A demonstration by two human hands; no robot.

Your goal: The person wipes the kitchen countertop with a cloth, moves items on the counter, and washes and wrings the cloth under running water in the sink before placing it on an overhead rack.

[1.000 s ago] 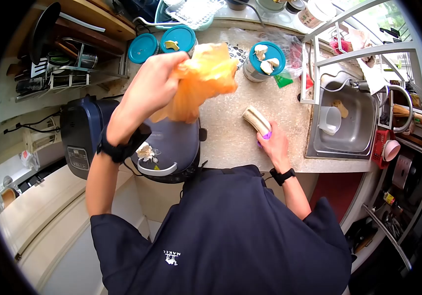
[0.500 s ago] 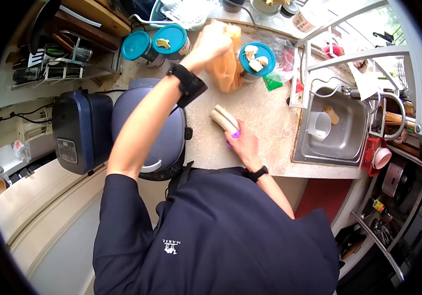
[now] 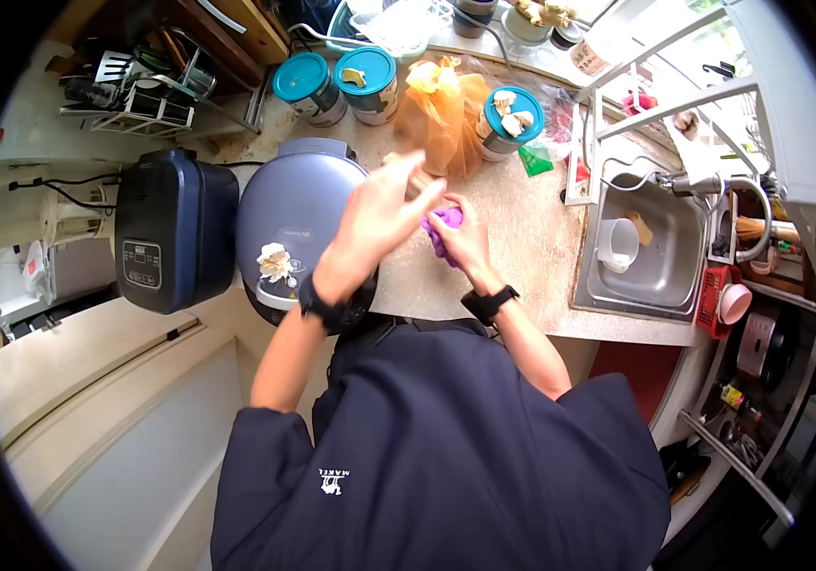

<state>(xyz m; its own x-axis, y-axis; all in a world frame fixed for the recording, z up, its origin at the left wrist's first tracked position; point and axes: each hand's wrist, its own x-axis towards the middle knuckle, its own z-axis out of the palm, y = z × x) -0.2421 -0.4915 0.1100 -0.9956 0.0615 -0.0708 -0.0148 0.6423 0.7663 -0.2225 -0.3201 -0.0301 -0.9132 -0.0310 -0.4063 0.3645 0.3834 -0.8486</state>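
Observation:
My right hand (image 3: 465,240) is closed around a crumpled purple piece (image 3: 444,233) above the counter. A pale, elongated thing (image 3: 419,178) shows just beyond it, mostly hidden by the hands; its kind is unclear. My left hand (image 3: 374,214) hovers beside my right, fingers stretched and thumb apart around the end of the pale thing. Whether it touches that thing cannot be made out. Farther back stands an orange mesh bag (image 3: 441,109). To its right, pale garlic-like pieces (image 3: 514,116) lie on a teal-lidded tub (image 3: 503,143).
A blue-grey round cooker (image 3: 303,205) at left carries a white, garlic-like clump (image 3: 275,259). Beside it is a dark appliance (image 3: 177,233). Two teal-lidded tubs (image 3: 301,78) stand behind. A metal sink (image 3: 669,271) holding a clear cup (image 3: 617,243) lies right, beneath a rack frame (image 3: 660,107).
My left hand has come off the orange mesh bag and back toward my right hand. The right hand's pale thing is now largely covered. The view has shifted slightly.

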